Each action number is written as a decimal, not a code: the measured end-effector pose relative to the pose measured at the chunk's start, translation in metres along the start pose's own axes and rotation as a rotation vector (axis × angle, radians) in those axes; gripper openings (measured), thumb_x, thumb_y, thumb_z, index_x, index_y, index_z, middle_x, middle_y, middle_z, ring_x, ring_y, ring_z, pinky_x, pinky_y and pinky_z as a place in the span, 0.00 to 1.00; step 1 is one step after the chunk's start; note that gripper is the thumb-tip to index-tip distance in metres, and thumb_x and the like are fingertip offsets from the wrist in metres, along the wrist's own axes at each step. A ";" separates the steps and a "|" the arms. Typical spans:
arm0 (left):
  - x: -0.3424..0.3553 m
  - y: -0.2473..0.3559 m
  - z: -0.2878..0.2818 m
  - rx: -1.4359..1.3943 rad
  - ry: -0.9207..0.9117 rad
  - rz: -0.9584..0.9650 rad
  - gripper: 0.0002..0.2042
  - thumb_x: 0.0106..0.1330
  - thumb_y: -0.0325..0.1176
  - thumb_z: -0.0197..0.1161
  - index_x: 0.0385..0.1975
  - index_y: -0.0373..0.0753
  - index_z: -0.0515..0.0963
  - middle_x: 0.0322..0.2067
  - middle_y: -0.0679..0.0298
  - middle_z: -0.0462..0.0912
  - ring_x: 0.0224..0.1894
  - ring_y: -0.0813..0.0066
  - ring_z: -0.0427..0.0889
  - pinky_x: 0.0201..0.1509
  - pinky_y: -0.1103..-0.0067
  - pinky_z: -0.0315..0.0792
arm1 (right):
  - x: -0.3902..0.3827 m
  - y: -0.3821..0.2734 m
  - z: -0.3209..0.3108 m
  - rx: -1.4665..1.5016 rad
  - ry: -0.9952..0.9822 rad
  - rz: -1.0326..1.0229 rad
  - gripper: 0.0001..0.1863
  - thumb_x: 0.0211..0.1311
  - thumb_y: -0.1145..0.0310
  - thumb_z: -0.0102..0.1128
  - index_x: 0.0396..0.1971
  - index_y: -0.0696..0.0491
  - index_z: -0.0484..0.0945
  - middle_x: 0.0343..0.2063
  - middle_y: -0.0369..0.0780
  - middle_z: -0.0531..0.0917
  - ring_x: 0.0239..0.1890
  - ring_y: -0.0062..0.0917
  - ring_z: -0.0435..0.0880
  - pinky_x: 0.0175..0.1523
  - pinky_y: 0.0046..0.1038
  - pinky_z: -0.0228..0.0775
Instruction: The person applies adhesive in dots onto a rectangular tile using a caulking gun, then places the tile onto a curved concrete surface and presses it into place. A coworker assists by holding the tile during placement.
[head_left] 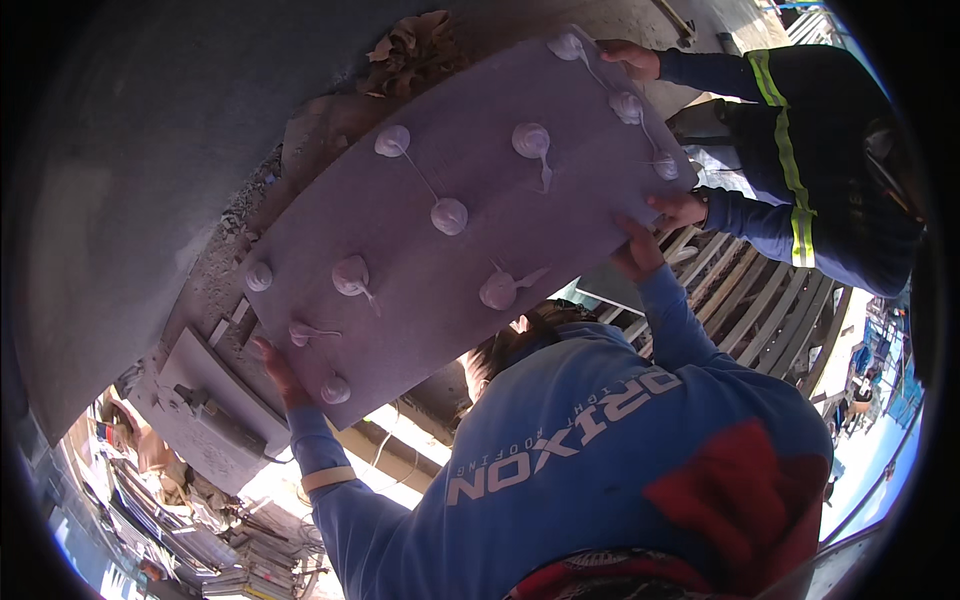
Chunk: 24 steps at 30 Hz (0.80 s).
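I hold a large purplish-grey panel (450, 280) tilted in front of me, with several pale blobs of paste (448, 216) on its upper face, some trailing thin strands. My left hand (280, 375) grips the lower left end, and my right hand (638, 250) holds the near edge toward the right. A co-worker in dark sleeves with reflective bands supports the right end with two hands, one (640, 60) near the upper corner and the other (682, 208) just beside my right hand. My blue and red top fills the bottom of the view.
A large grey surface (130, 190) spans the upper left. A dusty board with a grey power tool (215, 415) lies left of my hand. Below and around are stacked slats (760, 315), piled boards (250, 560), crumpled brown scraps (405, 50) and loose cables.
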<state>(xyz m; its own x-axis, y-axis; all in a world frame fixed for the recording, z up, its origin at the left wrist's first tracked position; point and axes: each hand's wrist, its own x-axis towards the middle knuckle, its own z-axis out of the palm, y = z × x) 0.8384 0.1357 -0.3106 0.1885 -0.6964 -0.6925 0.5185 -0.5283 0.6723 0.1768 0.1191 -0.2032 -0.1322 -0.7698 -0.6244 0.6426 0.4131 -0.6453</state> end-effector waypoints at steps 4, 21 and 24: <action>0.000 0.005 -0.002 0.254 -0.003 -0.009 0.36 0.75 0.58 0.44 0.67 0.28 0.61 0.61 0.51 0.69 0.60 0.59 0.74 0.65 0.65 0.70 | 0.009 -0.002 -0.015 0.031 0.058 -0.012 0.26 0.65 0.67 0.58 0.61 0.57 0.66 0.57 0.44 0.76 0.58 0.36 0.77 0.65 0.43 0.68; -0.222 0.015 0.199 0.251 -0.105 0.263 0.33 0.76 0.53 0.42 0.70 0.32 0.57 0.63 0.50 0.67 0.62 0.56 0.71 0.67 0.63 0.67 | -0.054 -0.079 -0.092 0.442 -0.102 -0.258 0.25 0.62 0.70 0.59 0.58 0.60 0.67 0.54 0.46 0.76 0.58 0.37 0.76 0.67 0.41 0.66; -0.253 -0.012 0.240 0.334 -0.133 0.270 0.33 0.76 0.54 0.44 0.69 0.31 0.58 0.63 0.50 0.67 0.60 0.56 0.72 0.65 0.64 0.69 | -0.059 -0.080 -0.151 0.485 -0.139 -0.291 0.26 0.62 0.69 0.59 0.59 0.60 0.67 0.53 0.46 0.77 0.57 0.37 0.77 0.67 0.41 0.66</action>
<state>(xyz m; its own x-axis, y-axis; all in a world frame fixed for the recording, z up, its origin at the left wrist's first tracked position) 0.5844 0.2011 -0.0808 0.1599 -0.8757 -0.4555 0.1636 -0.4316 0.8871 0.0195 0.2045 -0.1815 -0.2762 -0.8884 -0.3667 0.8712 -0.0703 -0.4859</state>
